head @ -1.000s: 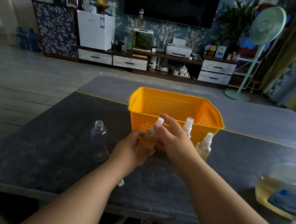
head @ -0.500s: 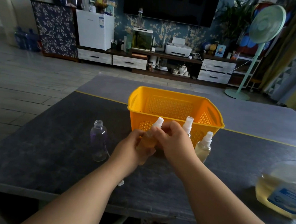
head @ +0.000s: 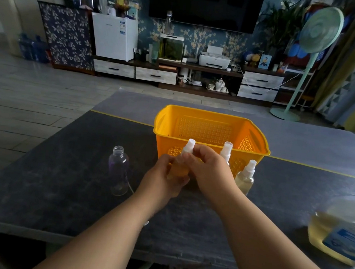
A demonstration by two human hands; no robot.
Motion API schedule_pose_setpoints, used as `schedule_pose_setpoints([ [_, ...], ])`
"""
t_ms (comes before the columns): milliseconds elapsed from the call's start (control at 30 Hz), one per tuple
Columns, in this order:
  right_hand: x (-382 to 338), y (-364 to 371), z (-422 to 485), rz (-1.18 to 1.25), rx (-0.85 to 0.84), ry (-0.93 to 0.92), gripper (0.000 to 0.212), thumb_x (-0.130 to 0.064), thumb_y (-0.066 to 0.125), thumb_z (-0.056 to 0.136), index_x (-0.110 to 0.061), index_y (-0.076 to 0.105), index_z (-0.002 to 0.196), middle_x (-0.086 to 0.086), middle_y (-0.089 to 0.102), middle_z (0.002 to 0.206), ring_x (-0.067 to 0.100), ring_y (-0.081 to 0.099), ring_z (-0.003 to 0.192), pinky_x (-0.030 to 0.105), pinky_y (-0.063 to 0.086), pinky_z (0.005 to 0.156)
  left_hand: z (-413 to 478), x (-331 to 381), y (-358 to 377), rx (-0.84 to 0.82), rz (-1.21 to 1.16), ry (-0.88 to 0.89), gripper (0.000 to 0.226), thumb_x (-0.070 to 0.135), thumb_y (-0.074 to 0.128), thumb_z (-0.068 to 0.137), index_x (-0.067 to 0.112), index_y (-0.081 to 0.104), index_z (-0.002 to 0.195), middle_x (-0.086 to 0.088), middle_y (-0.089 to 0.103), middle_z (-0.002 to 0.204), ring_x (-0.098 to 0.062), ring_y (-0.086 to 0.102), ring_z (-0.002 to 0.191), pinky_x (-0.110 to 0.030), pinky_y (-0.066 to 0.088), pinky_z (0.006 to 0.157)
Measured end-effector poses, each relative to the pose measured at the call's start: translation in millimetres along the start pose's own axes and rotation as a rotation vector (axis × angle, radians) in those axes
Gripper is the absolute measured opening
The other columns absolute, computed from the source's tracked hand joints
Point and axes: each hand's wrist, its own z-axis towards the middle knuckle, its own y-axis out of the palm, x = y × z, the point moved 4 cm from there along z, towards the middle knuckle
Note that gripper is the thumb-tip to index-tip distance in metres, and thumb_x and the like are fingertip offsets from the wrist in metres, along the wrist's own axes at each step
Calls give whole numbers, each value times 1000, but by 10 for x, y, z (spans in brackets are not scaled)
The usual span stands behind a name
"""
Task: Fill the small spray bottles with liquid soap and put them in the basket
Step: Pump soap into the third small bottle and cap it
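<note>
In front of the orange basket, the left hand grips the filled spray bottle round its body and the right hand pinches its white cap. It's light, probably slippery plastic: hold the body.

Worn on the head, wide-angle. Looks forward and down across the table, from its near edge toward the far one. Sits close above the left hand and right hand, reaching in from the bottom edge, both on a bottle near mid-frame, just before the basket. Carries on over the floor to the TV along the top. Clips the jug at the right edge.
</note>
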Motion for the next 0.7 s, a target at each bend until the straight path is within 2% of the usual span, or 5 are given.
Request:
schedule_pose_setpoints([
  [133, -51, -25, 68, -133, 44, -59, 24, -41, 53, 98, -25, 61, 113, -11, 62, 93, 1, 53, 74, 15, 35, 57, 39, 36, 45, -5, -129, 5, 24, 25, 67, 83, 31, 52, 101, 3, 66, 90, -7, 62, 75, -10, 46, 51],
  [267, -54, -42, 108, -182, 75, -65, 23, -41, 54, 97, -25, 59, 112, -11, 61, 92, 1, 54, 77, 16, 37, 56, 96, 26, 120, -10, -200, -25, 21, 25, 68, 82, 32, 54, 96, 2, 67, 93, -17, 66, 85, -29, 53, 69],
  [533, 41, -15, 134, -198, 109, -33, 26, -43, 51, 98, -24, 60, 113, -10, 63, 88, 3, 59, 77, 14, 39, 53, 134, -14, 233, -43, -210, -70, 30, 26, 65, 85, 35, 48, 109, 5, 64, 102, -12, 63, 91, -37, 55, 83],
  [600, 58, 1, 133, -201, 110, -25, 25, -44, 50, 99, -25, 58, 114, -12, 61, 90, 2, 58, 78, 14, 41, 54, 155, -37, 238, -47, -163, -78, 35, 28, 64, 86, 35, 47, 116, 7, 63, 102, -12, 63, 90, -35, 55, 81],
  [700, 70, 5, 129, -217, 122, -32, 24, -43, 50, 99, -28, 57, 116, -14, 60, 93, 3, 59, 80, 14, 41, 54, 138, -12, 201, -57, -142, -44, 42, 28, 64, 87, 36, 41, 121, 11, 61, 106, 0, 61, 81, -21, 56, 67],
])
